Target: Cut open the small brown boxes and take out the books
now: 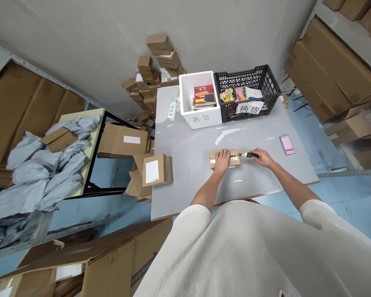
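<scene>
A small brown cardboard box (235, 161) with shiny tape on top lies near the front edge of the grey table (191, 173). My left hand (223, 159) lies flat on the box's top, fingers pointing away from me. Just right of the box, my right hand (263, 157) is closed around the black and yellow handle of a utility knife (250, 155). The knife's tip end reaches over the box's right side, close to the tape; whether the blade touches it is too small to tell.
Behind the box stand a white foam box (202, 120) with books and a black plastic crate (248, 112) with books. A pink phone-like object (287, 144) lies at right. A labelled carton (167, 169) sits on the left edge. Shelves flank both sides.
</scene>
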Motion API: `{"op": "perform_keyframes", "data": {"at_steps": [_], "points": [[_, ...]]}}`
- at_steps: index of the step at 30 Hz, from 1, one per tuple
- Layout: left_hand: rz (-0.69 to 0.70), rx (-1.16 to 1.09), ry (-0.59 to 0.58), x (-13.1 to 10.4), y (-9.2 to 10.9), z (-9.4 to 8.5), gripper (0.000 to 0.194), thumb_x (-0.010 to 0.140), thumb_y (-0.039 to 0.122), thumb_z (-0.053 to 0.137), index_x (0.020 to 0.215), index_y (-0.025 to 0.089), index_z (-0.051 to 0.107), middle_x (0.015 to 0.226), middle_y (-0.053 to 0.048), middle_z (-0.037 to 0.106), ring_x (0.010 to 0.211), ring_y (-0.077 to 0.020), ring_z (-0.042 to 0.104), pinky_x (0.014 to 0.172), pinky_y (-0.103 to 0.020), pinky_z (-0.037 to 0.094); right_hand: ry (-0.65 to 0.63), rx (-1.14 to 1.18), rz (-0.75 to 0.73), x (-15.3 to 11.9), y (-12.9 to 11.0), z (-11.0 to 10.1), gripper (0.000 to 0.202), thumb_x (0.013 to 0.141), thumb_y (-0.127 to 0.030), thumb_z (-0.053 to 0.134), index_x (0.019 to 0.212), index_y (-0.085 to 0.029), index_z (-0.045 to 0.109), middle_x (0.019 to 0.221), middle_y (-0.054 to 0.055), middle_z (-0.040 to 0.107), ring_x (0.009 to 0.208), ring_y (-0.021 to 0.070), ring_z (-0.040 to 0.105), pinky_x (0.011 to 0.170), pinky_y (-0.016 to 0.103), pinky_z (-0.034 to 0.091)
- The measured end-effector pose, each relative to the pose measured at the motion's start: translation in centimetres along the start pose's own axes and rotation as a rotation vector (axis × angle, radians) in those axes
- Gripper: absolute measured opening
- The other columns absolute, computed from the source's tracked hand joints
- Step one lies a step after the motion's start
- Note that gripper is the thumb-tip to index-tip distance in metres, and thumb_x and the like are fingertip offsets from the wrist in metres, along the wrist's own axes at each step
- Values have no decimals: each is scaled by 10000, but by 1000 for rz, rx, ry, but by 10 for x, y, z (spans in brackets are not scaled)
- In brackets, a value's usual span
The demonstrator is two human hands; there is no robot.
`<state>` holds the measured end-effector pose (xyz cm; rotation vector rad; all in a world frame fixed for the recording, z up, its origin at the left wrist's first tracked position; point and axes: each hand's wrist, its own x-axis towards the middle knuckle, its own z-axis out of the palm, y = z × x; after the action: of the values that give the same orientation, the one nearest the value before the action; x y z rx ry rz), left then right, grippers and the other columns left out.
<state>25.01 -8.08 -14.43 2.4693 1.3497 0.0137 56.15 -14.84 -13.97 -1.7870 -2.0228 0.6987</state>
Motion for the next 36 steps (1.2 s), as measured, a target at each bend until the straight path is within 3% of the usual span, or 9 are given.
{"op": "perform_keyframes", "data": {"at_steps": [3, 7, 12, 16, 21, 27, 32, 36], "points": [[10, -20, 5, -1, -1, 2, 680, 1006, 116, 382, 1676, 219, 430, 1720, -154, 491, 1653, -303, 367, 1339, -539, 256, 66, 31, 47, 2, 6, -12, 451, 1021, -390, 571, 1445, -295, 693, 1344, 117, 722, 1232, 343, 674, 1077, 512, 539], [-11, -57, 32, -3, 3, 3, 626, 1052, 215, 393, 1677, 196, 425, 1742, -157, 456, 1666, -308, 338, 1358, -532, 224, 45, 43, 69, 4, 7, -17, 465, 987, -387, 620, 1432, -272, 694, 1331, 123, 716, 1209, 343, 678, 1082, 508, 535], [-3, -96, 56, -19, 7, -6, 591, 1095, 396, 424, 1649, 194, 450, 1769, -157, 395, 1671, -322, 288, 1358, -523, 214, -18, 88, 127, 22, -15, 2, 481, 989, -400, 629, 1430, -217, 686, 1350, 154, 693, 1211, 336, 679, 1087, 484, 543], [-66, -71, 55, -41, 3, -14, 584, 1057, 486, 564, 1591, 256, 510, 1616, -170, 531, 1493, -378, 475, 1240, -543, 359, -39, 129, 38, 53, -50, 23, 413, 998, -374, 624, 1364, -204, 712, 1412, 154, 689, 1323, 335, 638, 1164, 473, 497], [-78, -19, -21, -56, -8, -15, 476, 1083, 469, 555, 1506, 251, 564, 1423, -159, 606, 1184, -326, 653, 1051, -459, 486, -152, 74, 9, 71, -81, 38, 407, 1013, -362, 610, 1388, -227, 693, 1442, 126, 716, 1327, 343, 649, 1155, 480, 486], [-102, -36, -49, -57, -22, -16, 310, 1099, 404, 556, 1359, 260, 647, 1396, -135, 620, 1077, -290, 702, 981, -424, 523, -159, 16, 60, 57, -85, 36, 399, 998, -371, 604, 1342, -188, 693, 1378, 157, 742, 1258, 339, 675, 1069, 438, 522], [-58, -160, 1, -50, -34, -19, 386, 1057, 166, 488, 1388, 286, 647, 1469, -98, 610, 1148, -259, 688, 986, -388, 556, -178, 109, 165, 38, -97, 47, 390, 979, -433, 614, 1301, -220, 669, 1208, 115, 792, 1050, 306, 730, 892, 388, 562], [-83, -217, 55, -40, -33, -22, 392, 1043, 187, 494, 1396, 250, 654, 1460, -122, 610, 1218, -267, 664, 1076, -404, 548, -201, 253, 147, 27, -108, 61, 389, 968, -488, 599, 1275, -251, 636, 1098, 63, 796, 976, 289, 731, 877, 396, 571]]}}
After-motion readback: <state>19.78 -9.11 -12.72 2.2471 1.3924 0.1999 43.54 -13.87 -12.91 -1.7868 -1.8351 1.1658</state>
